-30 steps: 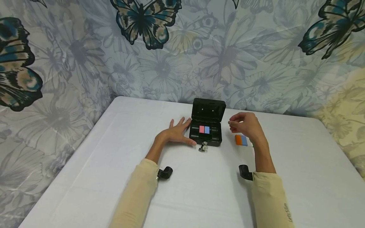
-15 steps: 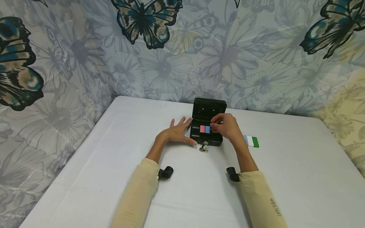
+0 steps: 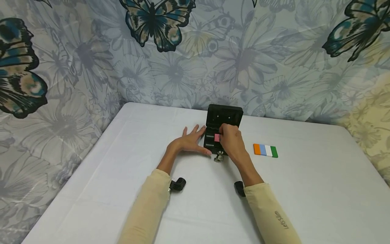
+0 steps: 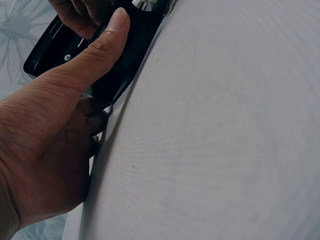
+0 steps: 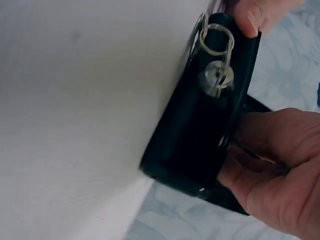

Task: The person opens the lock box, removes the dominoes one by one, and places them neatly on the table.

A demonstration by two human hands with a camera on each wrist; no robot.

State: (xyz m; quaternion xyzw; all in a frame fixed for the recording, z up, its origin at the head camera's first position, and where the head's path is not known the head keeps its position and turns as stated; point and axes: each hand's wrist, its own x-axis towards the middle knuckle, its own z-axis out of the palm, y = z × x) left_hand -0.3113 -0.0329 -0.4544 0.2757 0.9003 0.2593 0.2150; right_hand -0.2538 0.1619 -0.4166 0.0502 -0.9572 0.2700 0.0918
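A black cash box (image 3: 209,139) stands with its lid (image 3: 224,115) raised, near the table's back edge. Inside it a pink block (image 3: 217,137) shows. My left hand (image 3: 189,142), fingers spread, rests against the box's left side, its thumb along the near corner. My right hand (image 3: 233,140) reaches down into the right half of the box with curled fingers. Its fingertips are hidden, so I cannot see whether they pinch anything. In the right wrist view, the right hand (image 5: 280,175) covers the box's interior. Keys on a ring (image 5: 217,40) hang from the front lock (image 5: 219,76).
Right of the box, orange (image 3: 257,149), blue (image 3: 263,149), white (image 3: 268,150) and green (image 3: 275,151) blocks lie side by side in a row on the white table (image 3: 195,210). A butterfly-patterned cloth (image 3: 259,74) hangs right behind the table.
My right hand has moved left from above the block row into the box, now covering the blue block seen there earlier. My left hand stays in place at the box.
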